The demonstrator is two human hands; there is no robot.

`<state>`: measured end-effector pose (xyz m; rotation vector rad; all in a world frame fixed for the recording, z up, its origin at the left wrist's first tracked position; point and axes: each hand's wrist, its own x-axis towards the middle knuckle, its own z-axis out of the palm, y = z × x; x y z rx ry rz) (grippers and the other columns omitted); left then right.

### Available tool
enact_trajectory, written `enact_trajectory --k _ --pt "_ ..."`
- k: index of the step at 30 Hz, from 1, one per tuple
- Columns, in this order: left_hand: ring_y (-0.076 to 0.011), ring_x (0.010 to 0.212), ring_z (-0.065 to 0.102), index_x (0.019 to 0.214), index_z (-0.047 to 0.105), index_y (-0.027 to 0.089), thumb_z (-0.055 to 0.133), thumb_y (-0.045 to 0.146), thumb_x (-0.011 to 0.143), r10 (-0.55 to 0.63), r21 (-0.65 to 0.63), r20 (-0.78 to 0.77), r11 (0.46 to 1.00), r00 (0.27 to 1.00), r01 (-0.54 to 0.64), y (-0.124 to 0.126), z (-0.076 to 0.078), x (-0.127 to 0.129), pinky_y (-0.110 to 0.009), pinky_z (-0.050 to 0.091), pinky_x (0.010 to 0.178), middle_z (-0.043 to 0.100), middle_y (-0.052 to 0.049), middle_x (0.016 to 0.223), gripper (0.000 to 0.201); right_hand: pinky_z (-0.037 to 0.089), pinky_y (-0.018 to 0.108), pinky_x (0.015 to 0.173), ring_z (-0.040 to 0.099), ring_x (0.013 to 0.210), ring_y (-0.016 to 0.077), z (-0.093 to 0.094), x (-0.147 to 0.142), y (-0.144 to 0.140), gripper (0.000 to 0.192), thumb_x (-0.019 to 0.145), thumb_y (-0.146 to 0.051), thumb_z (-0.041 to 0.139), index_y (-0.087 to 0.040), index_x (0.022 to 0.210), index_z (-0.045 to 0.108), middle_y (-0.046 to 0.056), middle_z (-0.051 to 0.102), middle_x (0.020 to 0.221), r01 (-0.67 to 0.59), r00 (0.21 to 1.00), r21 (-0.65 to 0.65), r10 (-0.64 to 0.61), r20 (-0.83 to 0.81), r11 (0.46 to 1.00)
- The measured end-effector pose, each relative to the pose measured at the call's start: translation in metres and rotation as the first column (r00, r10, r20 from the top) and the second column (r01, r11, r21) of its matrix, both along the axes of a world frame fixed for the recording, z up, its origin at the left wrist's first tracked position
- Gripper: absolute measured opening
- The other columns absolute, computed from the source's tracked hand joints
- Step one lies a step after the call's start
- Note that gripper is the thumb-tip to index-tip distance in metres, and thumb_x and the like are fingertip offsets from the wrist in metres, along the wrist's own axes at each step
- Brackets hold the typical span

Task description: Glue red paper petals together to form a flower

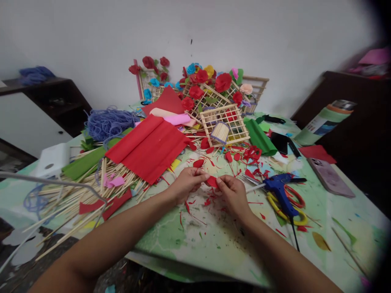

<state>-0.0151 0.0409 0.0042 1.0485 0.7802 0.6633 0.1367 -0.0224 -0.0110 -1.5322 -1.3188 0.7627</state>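
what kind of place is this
Likely a home craft table: both hands, left hand and right hand, pinch a red paper piece, with a blue glue gun, bamboo sticks and paper flowers around.

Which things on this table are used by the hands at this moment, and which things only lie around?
In use:
- left hand and right hand, both pinching the small red paper piece

Lying about:
- blue glue gun
- scissors
- red crepe paper sheet
- wooden sticks
- blue yarn
- stick frames with paper flowers
- phone
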Motion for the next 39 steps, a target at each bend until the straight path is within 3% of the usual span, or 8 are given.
enact_trajectory --k 6,15,26,29,31,35,37,39 --pt "-0.0012 0.037 0.02 0.068 0.058 0.011 0.075 0.033 0.063 0.033 -0.019 -0.012 0.999 0.999 -0.033 0.0 0.003 0.001 -0.021 0.008 0.039 0.037 0.009 0.043 0.028 0.038 0.026 0.059 0.05 0.056 0.0141 0.004 0.0 -0.002 0.048 0.09 -0.047 0.035 -0.018 0.056 0.054 0.002 0.056 0.054 0.029 0.999 0.077 -0.027 -0.03 0.997" --pt "-0.0012 0.037 0.02 0.066 0.056 0.013 0.075 0.03 0.063 0.042 -0.022 -0.009 0.999 0.999 -0.042 0.0 0.003 0.001 -0.022 0.006 0.039 0.037 0.009 0.044 0.026 0.036 0.025 0.049 0.047 0.05 0.0124 0.0 -0.001 0.0 0.026 0.077 -0.039 0.054 -0.017 0.064 0.058 -0.001 0.055 0.053 -0.007 0.995 -0.012 0.006 -0.104 1.0" --pt "-0.0017 0.036 0.021 0.071 0.057 0.014 0.074 0.034 0.065 0.025 0.035 -0.102 0.999 0.994 -0.022 0.008 0.003 -0.003 -0.02 0.009 0.038 0.034 0.009 0.041 0.027 0.041 0.028 0.056 0.053 0.058 0.0152 -0.001 -0.001 0.0 0.028 0.086 -0.036 0.046 -0.017 0.072 0.061 0.003 0.062 0.063 -0.058 0.983 -0.008 0.059 0.173 0.998" --pt "-0.0009 0.036 0.021 0.073 0.056 0.013 0.075 0.034 0.064 0.086 0.06 -0.056 0.995 0.995 -0.083 0.02 0.005 -0.009 -0.019 0.01 0.038 0.035 0.01 0.043 0.03 0.045 0.037 0.085 0.06 0.099 0.0237 0.003 -0.009 -0.013 0.036 0.088 -0.035 0.043 -0.013 0.111 0.061 0.013 0.066 0.109 -0.215 0.884 -0.011 0.199 0.423 0.977" --pt "-0.0006 0.036 0.02 0.072 0.055 0.013 0.076 0.033 0.063 0.148 0.06 -0.021 0.987 0.989 -0.147 0.028 0.007 -0.012 -0.018 0.01 0.038 0.034 0.01 0.043 0.031 0.033 0.042 0.104 0.04 0.129 0.0272 0.003 -0.015 -0.03 0.054 0.089 -0.037 0.043 -0.01 0.136 0.043 0.017 0.044 0.141 -0.398 0.742 -0.075 0.369 0.56 0.914" --pt "-0.0004 0.035 0.018 0.07 0.054 0.013 0.076 0.029 0.063 0.193 0.035 0.022 0.98 0.981 -0.194 0.035 0.008 -0.015 -0.018 0.009 0.038 0.031 0.011 0.042 0.029 0.018 0.043 0.114 0.018 0.141 0.0252 -0.002 -0.01 -0.049 0.071 0.09 -0.054 0.036 -0.01 0.146 0.024 0.013 0.022 0.152 -0.592 0.419 -0.277 0.583 0.696 0.757" --pt "-0.0004 0.035 0.02 0.07 0.054 0.012 0.076 0.028 0.063 0.196 0.028 0.024 0.98 0.98 -0.197 0.034 0.009 -0.015 -0.017 0.01 0.038 0.033 0.011 0.043 0.028 0.016 0.044 0.114 0.017 0.141 0.0255 -0.002 0.001 -0.041 0.074 0.09 -0.058 0.033 -0.01 0.146 0.025 0.013 0.023 0.152 -0.541 0.346 -0.317 0.55 0.76 0.779" --pt "-0.0004 0.035 0.021 0.07 0.054 0.012 0.075 0.027 0.064 0.19 0.023 0.023 0.981 0.982 -0.19 0.032 0.009 -0.014 -0.017 0.01 0.038 0.035 0.01 0.043 0.026 0.011 0.049 0.115 0.017 0.141 0.0279 0.0 0.012 -0.027 0.074 0.091 -0.056 0.032 -0.005 0.143 0.029 0.017 0.025 0.15 -0.346 0.331 -0.295 0.41 0.85 0.891"
